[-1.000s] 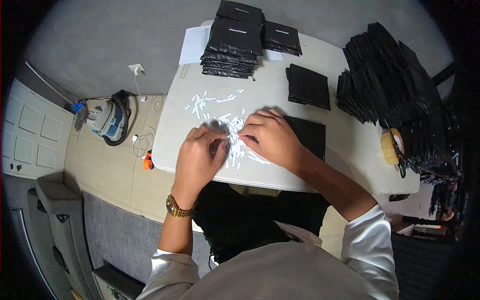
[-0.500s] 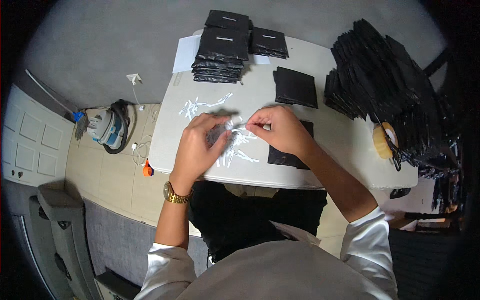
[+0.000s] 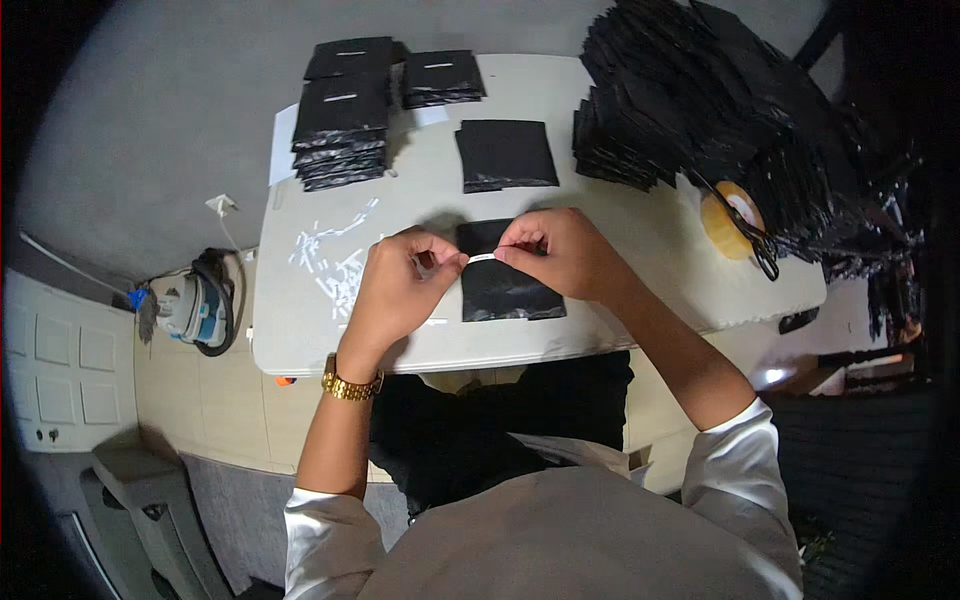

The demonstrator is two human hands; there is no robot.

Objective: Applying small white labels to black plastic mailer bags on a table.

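My left hand (image 3: 400,285) and my right hand (image 3: 558,250) pinch the two ends of a small white strip (image 3: 482,258) between fingertips, held just above a flat black pouch (image 3: 505,285) lying on the white table (image 3: 640,240). A scatter of similar white strips (image 3: 335,255) lies on the table to the left of my left hand. A gold watch (image 3: 352,385) is on my left wrist.
Stacks of black pouches (image 3: 345,115) stand at the table's far left, a single black pouch (image 3: 505,152) at the middle back, and a large heap of black pouches (image 3: 710,100) at the right. A tape roll (image 3: 730,220) with scissors lies right. A vacuum cleaner (image 3: 195,305) sits on the floor left.
Both hands have left the scattered strips and moved right, lifting one white strip over the black pouch. The view has shifted so the table sits more centred.
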